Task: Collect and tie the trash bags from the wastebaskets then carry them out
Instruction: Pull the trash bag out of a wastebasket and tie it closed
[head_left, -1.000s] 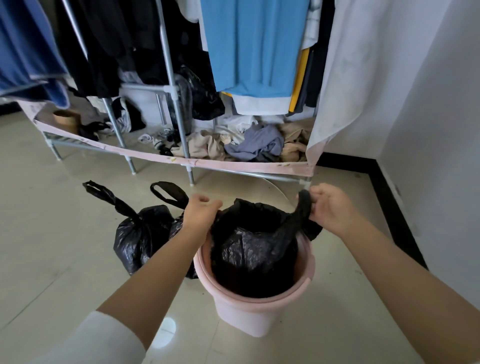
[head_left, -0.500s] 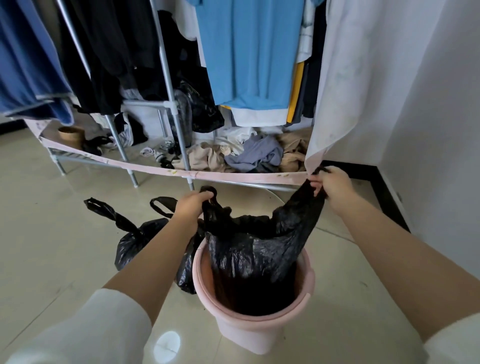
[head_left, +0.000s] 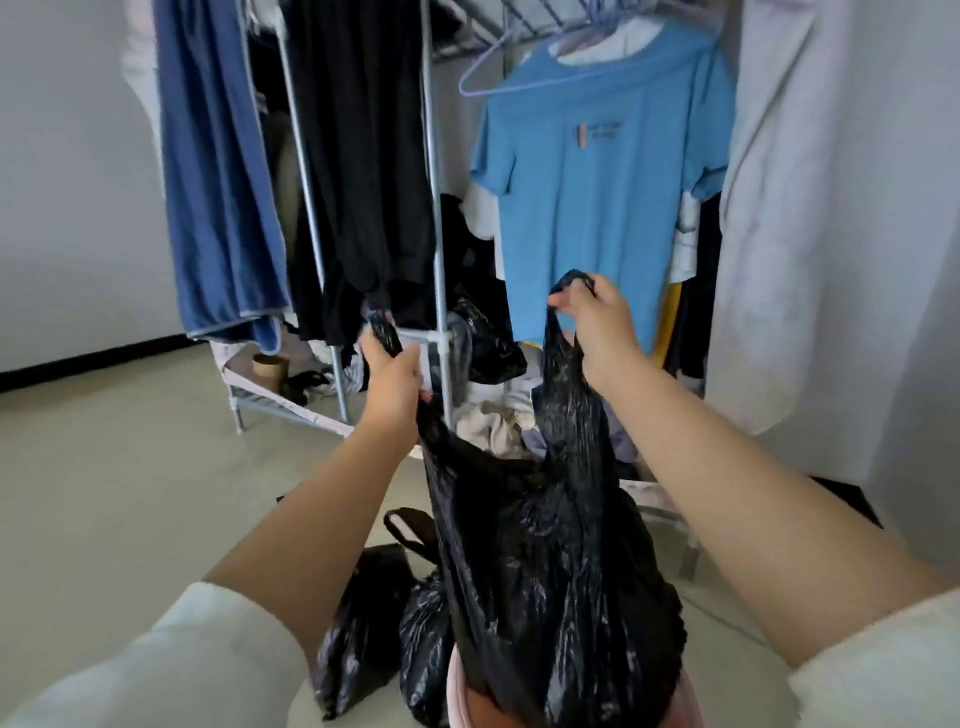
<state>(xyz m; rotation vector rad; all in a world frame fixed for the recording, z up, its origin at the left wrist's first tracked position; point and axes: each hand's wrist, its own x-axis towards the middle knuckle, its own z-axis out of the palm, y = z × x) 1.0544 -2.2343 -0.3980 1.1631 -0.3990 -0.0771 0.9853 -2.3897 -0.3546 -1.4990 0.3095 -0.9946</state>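
Crinkled black plastic trash bag (head_left: 545, 587) stretched up from pink round wastebasket (head_left: 457, 696), lower centre. One handle clenched in left hand (head_left: 392, 376), the other in right hand (head_left: 602, 325). Blue T-shirt (head_left: 597, 208) behind, upper right, print unreadable.

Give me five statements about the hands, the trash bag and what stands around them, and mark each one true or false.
1. Each hand grips one handle of the black trash bag: the left hand and the right hand. True.
2. The bag's handles are tied in a knot. False: they are held apart, untied.
3. The bag's bottom is inside the pink wastebasket. True.
4. Other black bags lie on the floor left of the wastebasket. True.
5. A red T-shirt hangs on the rack behind. False: the T-shirt is light blue.
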